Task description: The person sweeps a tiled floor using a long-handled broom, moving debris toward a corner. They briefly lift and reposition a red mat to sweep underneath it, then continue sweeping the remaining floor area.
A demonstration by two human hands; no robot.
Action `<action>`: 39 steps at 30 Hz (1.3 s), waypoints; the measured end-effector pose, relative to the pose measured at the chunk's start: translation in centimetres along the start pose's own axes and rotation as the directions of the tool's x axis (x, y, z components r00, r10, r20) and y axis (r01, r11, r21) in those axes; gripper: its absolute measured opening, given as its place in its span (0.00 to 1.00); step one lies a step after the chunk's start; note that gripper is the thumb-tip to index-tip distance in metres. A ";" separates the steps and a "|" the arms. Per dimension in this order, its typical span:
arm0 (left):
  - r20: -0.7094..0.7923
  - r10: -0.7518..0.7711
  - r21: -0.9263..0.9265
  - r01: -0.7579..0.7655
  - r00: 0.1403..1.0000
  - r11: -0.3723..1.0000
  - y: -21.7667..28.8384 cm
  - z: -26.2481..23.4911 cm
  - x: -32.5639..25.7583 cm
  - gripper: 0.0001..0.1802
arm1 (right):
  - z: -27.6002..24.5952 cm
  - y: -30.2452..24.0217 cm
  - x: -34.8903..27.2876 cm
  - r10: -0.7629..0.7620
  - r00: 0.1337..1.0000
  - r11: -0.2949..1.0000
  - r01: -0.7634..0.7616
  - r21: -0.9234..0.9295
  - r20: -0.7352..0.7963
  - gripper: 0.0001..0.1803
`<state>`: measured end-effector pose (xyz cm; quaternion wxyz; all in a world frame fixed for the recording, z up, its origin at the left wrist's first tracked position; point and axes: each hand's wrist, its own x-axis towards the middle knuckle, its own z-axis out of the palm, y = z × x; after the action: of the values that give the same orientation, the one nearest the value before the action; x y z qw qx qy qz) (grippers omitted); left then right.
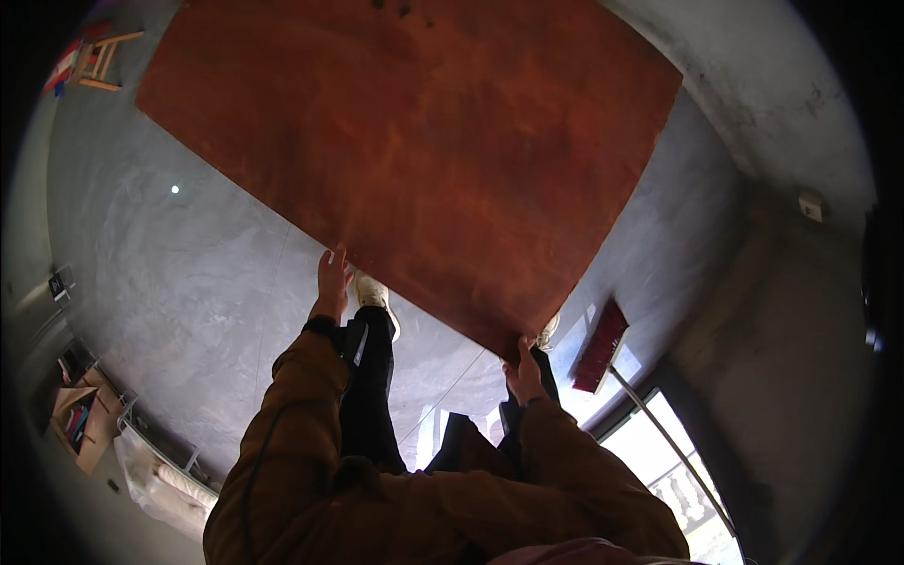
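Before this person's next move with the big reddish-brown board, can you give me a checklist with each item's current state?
1. Left hand at the near edge of the board: ok; how firmly it grips, cannot tell.
2. Right hand at the near corner: ok, though its fingers are partly hidden, so grip strength cannot be told.
3. Shoes clear of the board: not ok in this view; the left shoe and right shoe both show right at its edge.
4. Broom clear of the board: ok, it shows apart, to the right.
5. Far edge supported: cannot tell, it runs out of the picture.
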<state>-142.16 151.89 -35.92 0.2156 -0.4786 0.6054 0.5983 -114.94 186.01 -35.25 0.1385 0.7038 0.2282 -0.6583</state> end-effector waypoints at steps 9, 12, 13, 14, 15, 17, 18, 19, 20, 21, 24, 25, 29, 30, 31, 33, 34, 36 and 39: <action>-0.445 0.250 0.187 -0.183 0.860 0.965 5.4 -5.2 -2.8 0.47 | 1.1 -1.7 -19.5 0.018 0.969 0.999 -0.007 -0.047 0.247 0.22; 0.209 -0.018 -0.294 0.081 0.978 0.952 6.6 -7.6 -5.2 0.23 | 1.8 -3.3 -23.9 0.032 0.972 0.997 -0.014 -0.075 0.234 0.22; 0.252 0.020 -0.303 0.060 0.968 0.951 7.2 -8.1 -6.2 0.21 | 1.7 -3.7 -25.1 0.028 0.976 0.996 -0.011 -0.083 0.214 0.22; 0.271 0.052 -0.314 0.037 0.961 0.949 8.1 -8.4 -7.0 0.21 | 1.6 -4.2 -26.3 0.016 0.972 0.996 0.006 -0.091 0.236 0.22; 0.292 0.048 -0.342 0.057 0.955 0.938 8.9 -8.6 -8.3 0.22 | 1.2 -4.8 -27.6 0.024 0.983 0.991 0.001 -0.136 0.182 0.23; 0.237 0.100 -0.307 -0.023 0.966 0.951 11.1 -7.7 -10.0 0.21 | 1.3 -6.3 -29.5 -0.022 0.952 0.974 0.089 -0.207 0.306 0.23; 0.196 0.075 -0.288 -0.016 0.978 0.957 12.7 -7.1 -10.9 0.21 | 1.5 -7.3 -30.4 0.002 0.949 0.976 0.068 -0.209 0.317 0.22; 0.247 0.134 -0.286 -0.060 0.960 0.956 14.0 -7.0 -11.9 0.21 | 2.0 -8.0 -31.1 0.001 0.967 0.972 0.059 -0.227 0.256 0.22; 0.298 0.196 -0.300 -0.103 0.934 0.948 15.5 -7.2 -13.3 0.20 | 1.8 -10.0 -33.2 0.078 0.910 0.933 0.077 -0.352 0.406 0.21; 0.318 0.244 -0.288 -0.152 0.916 0.945 17.2 -7.1 -14.5 0.19 | 2.1 -11.0 -35.0 0.006 0.949 0.893 0.137 -0.428 0.315 0.21; 0.320 0.415 -0.348 -0.302 0.852 0.888 22.2 -6.5 -18.0 0.15 | 3.7 -13.9 -40.1 -0.179 0.973 0.864 0.226 -0.450 0.144 0.20; 0.333 0.451 -0.333 -0.344 0.828 0.878 24.2 -6.4 -19.2 0.14 | 3.8 -14.6 -42.2 -0.256 0.941 0.842 0.330 -0.426 0.223 0.19; 0.299 0.589 -0.433 -0.443 0.751 0.785 32.0 -5.4 -24.1 0.18 | 6.1 -19.0 -48.2 -0.325 0.932 0.822 0.363 -0.439 0.162 0.15; 0.290 0.612 -0.459 -0.454 0.736 0.764 33.8 -4.7 -25.5 0.20 | 6.3 -20.3 -49.7 -0.339 0.930 0.823 0.367 -0.433 0.143 0.14; 0.278 0.620 -0.414 -0.491 0.734 0.767 35.6 -4.2 -26.7 0.21 | 6.6 -21.5 -50.8 -0.310 0.925 0.823 0.376 -0.426 0.218 0.14; 0.199 0.665 -0.350 -0.582 0.719 0.734 39.1 -2.2 -28.9 0.22 | 7.5 -23.8 -52.7 -0.293 0.900 0.818 0.410 -0.403 0.322 0.14; 0.151 0.677 -0.309 -0.616 0.720 0.724 40.3 -1.4 -29.5 0.22 | 7.7 -24.6 -53.1 -0.315 0.906 0.850 0.401 -0.342 0.281 0.14; 0.168 0.759 -0.258 -0.715 0.630 0.650 42.4 0.7 -30.2 0.21 | 8.2 -26.7 -54.3 -0.200 0.957 0.938 0.249 -0.240 0.211 0.15; 0.134 0.791 -0.233 -0.757 0.597 0.610 45.0 5.2 -31.3 0.20 | 8.3 -29.7 -54.3 -0.033 0.969 0.989 0.067 -0.133 0.244 0.13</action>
<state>-167.40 158.95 12.50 -0.0367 -0.1120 0.6774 0.7261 -138.67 199.82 20.81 0.1975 0.6013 0.2732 -0.7244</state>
